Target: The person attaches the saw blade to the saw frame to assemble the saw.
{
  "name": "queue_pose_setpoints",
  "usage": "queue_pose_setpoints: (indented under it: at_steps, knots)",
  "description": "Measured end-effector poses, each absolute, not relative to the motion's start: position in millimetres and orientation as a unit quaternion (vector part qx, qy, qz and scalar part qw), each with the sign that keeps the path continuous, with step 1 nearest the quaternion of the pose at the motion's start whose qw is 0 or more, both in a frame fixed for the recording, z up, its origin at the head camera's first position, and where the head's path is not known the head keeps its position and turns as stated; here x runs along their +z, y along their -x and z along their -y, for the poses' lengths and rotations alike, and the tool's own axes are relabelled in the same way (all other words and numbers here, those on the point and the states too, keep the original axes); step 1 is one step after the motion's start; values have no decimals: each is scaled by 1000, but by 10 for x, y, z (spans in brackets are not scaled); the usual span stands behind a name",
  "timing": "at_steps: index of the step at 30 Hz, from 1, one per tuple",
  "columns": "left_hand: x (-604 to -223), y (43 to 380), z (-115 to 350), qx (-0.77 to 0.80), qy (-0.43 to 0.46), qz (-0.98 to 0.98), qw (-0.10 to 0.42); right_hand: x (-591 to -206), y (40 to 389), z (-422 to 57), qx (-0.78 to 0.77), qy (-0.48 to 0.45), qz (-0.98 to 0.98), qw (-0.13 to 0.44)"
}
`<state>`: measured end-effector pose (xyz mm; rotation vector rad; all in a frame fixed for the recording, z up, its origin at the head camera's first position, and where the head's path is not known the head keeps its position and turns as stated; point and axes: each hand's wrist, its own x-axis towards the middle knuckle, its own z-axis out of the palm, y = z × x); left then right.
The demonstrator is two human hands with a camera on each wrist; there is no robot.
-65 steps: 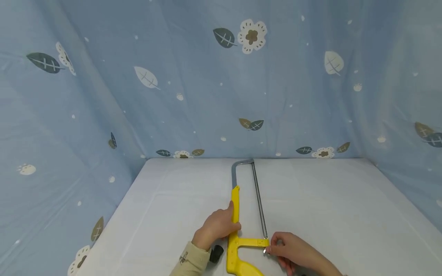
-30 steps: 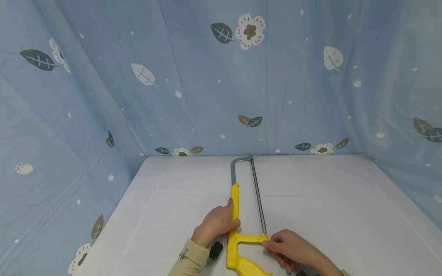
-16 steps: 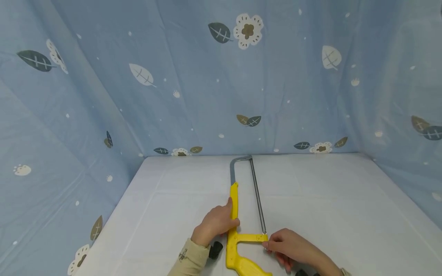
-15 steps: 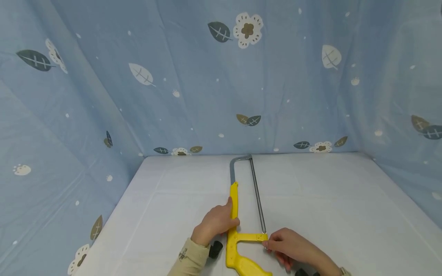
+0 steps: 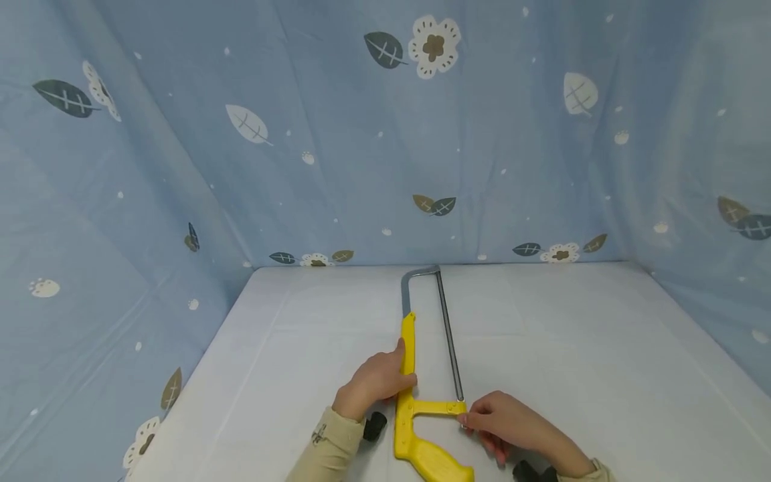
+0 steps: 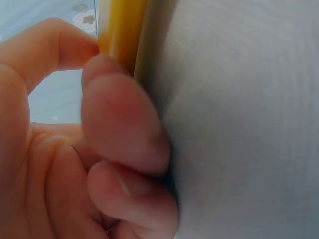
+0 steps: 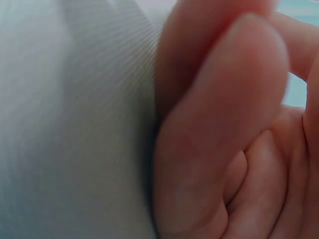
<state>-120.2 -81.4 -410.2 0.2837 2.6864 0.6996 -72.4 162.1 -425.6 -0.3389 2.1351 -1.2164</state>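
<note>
A hacksaw (image 5: 408, 348) with a yellow frame and handle lies on the white-covered table, its grey metal bow pointing away and its thin blade (image 5: 448, 335) along the right side. My left hand (image 5: 375, 381) grips the yellow back of the frame; in the left wrist view the fingers (image 6: 122, 119) curl against its yellow edge. My right hand (image 5: 512, 422) pinches the small silver wing nut (image 5: 464, 426) below the crossbar's right end, thumb and index finger covering most of it. The right wrist view shows curled fingers (image 7: 214, 114) close to the white cloth, the nut hidden.
White cloth covers the table (image 5: 319, 321). A blue curtain (image 5: 337, 134) with leaves and flowers stands at the back and both sides. Black wrist devices, one at the left wrist (image 5: 375, 426) and one at the right wrist (image 5: 530, 471), sit close to the table.
The silver wing nut showed more plainly 2.2 seconds ago; the right fingers now cover most of it. The left hand keeps its grip. The whole head view has shifted slightly.
</note>
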Motion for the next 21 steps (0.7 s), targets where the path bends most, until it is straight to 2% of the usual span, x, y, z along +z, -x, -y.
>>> queue_pose_setpoints:
  at_steps: [16,18,21]
  knots:
    - [-4084,1282,836,265,-92,-942,185,-4197,777,-1708,-466,135,-814,320]
    - [-4098,1293,873,257,-88,-945,179,-4152,808,-1754,-463,139,-819,308]
    - [-4087,1333,947,244,-76,-954,154,-4057,889,-1854,-457,145,-838,261]
